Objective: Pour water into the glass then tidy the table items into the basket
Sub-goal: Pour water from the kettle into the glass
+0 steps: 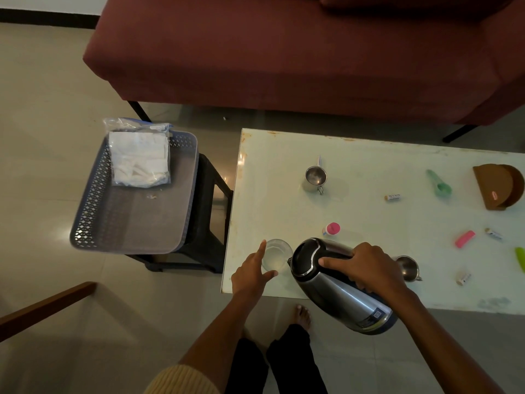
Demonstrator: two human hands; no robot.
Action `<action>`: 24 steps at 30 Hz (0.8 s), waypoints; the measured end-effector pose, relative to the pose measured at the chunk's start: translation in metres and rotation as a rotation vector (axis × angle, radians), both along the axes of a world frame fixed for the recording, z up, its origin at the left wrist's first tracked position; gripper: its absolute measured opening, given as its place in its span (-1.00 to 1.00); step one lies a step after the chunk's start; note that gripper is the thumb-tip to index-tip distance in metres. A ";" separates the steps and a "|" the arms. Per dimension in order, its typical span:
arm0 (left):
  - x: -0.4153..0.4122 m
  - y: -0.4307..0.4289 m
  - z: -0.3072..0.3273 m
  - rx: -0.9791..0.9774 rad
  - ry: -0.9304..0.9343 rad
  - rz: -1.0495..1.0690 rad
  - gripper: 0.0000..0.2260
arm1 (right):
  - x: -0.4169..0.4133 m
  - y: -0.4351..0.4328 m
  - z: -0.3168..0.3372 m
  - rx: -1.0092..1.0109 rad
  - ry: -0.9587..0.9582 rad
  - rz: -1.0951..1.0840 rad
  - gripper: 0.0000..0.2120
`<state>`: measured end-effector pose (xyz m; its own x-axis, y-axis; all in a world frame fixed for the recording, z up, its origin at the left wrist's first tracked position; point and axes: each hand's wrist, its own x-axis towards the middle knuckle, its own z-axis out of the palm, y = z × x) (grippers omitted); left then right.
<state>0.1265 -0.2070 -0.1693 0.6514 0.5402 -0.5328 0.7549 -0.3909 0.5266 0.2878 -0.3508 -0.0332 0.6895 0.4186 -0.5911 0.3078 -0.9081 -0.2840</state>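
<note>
A steel electric kettle with a black lid is tilted to the left, its spout right over a clear glass near the table's front left corner. My right hand grips the kettle's handle. My left hand cups the glass from the left, index finger on the rim and thumb at the front. Some water shows in the glass. A grey perforated basket sits on a black stool left of the table, with a plastic bag of white cloth in it.
On the pale table lie two steel cups, a pink-capped bottle, a green scoop, a brown holder, a pink item and small tubes. A maroon sofa stands behind.
</note>
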 end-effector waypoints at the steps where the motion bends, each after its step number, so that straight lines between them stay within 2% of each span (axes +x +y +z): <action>1: 0.000 0.000 0.000 0.000 -0.002 0.001 -0.25 | 0.000 0.000 -0.001 0.001 0.003 -0.002 -0.50; 24: 0.000 0.000 -0.003 0.017 0.002 -0.011 -0.25 | 0.001 -0.003 -0.004 0.008 -0.005 -0.005 -0.51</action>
<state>0.1260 -0.2071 -0.1722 0.6560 0.5424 -0.5249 0.7518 -0.4078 0.5181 0.2892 -0.3542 -0.0367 0.6946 0.4197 -0.5844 0.3048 -0.9074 -0.2894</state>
